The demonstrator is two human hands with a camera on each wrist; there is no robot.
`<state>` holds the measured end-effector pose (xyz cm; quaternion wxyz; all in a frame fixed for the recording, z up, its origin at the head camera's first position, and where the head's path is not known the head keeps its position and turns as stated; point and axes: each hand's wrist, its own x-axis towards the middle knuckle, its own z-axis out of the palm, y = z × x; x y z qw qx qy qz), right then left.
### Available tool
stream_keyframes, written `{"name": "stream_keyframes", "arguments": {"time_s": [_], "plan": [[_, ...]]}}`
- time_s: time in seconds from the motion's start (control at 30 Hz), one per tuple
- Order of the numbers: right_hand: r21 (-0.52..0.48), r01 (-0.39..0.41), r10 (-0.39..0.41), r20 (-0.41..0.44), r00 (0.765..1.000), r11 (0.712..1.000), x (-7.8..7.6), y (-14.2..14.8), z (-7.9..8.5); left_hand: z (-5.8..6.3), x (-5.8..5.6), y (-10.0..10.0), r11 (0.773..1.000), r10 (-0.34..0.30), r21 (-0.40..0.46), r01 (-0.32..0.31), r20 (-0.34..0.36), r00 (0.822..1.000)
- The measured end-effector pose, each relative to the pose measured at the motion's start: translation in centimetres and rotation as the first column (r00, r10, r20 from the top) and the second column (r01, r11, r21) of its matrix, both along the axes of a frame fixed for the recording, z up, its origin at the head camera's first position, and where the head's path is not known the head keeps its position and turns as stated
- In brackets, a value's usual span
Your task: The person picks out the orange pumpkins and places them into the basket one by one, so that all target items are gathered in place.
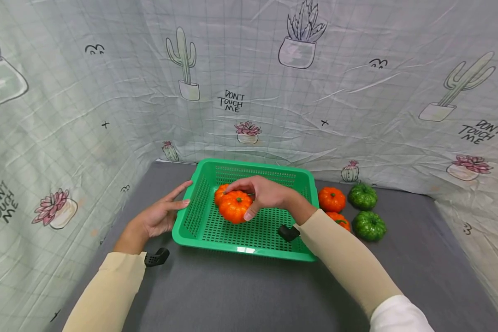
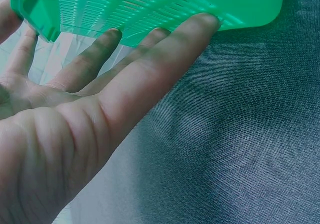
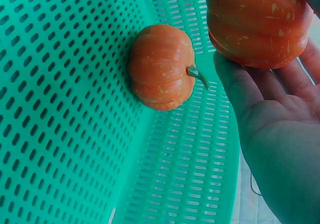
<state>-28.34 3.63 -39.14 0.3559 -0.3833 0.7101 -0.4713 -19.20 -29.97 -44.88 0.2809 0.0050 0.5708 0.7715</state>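
My right hand (image 1: 269, 191) grips a small orange toy pumpkin (image 1: 234, 208) over the inside of a green plastic basket (image 1: 240, 249). In the right wrist view, the fingers curl round this held pumpkin (image 3: 260, 26). A second orange pumpkin (image 3: 161, 67) with a green stem lies in the basket by its wall; the head view shows it partly hidden behind the held one. Against the basket's left side rests my left hand (image 1: 162, 216), its thumb and index finger at the rim. In the left wrist view, its straight fingers (image 2: 150, 73) touch the slotted outer wall.
To the right of the basket sit two orange pumpkins, one at the back (image 1: 332, 199) and one nearer (image 1: 338, 220) partly covered by the forearm. Two green pumpkins (image 1: 369, 226) stand beside them. A patterned curtain (image 1: 274, 115) surrounds the grey tabletop (image 1: 216, 295).
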Motion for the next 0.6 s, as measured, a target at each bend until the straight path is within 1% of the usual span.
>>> {"name": "stream_keyframes", "arguments": {"time_s": [0.2, 0.47, 0.6], "plan": [[0.007, -0.002, 0.002, -0.015, 1.000, 1.000, -0.1, -0.4, -0.4, -0.1, 0.0, 0.0, 1.000, 0.005, 0.000, -0.005, 0.009, 1.000], [0.012, 0.007, -0.007, 0.006, 1.000, 1.000, -0.2, -0.9, -0.8, 0.0, 0.0, 0.2, 1.000, 0.015, -0.007, -0.015, 0.022, 1.000], [0.002, -0.001, 0.001, 0.026, 1.000, 1.000, -0.2, -1.2, -1.0, 0.0, 0.0, 0.2, 1.000, 0.017, -0.016, -0.017, 0.015, 1.000]]}}
